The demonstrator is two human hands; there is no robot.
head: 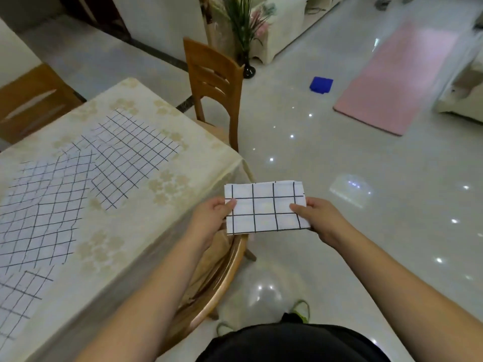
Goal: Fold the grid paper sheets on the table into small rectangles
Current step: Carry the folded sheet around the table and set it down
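Observation:
A folded grid paper rectangle (264, 208), white with black lines, hangs in the air to the right of the table, above a chair. My left hand (213, 218) pinches its left edge and my right hand (317, 218) pinches its right edge, thumbs on top. On the table (162, 194) with its cream flowered cloth lie flat grid sheets: one at the far middle (130, 150), one at the left (39, 212) and one at the near left edge (18, 299).
A wooden chair (217, 280) stands tucked at the table's near right side, below my hands. Another wooden chair (213, 82) stands at the far corner. On the shiny tiled floor lie a blue cloth (321, 85) and a pink mat (397, 79).

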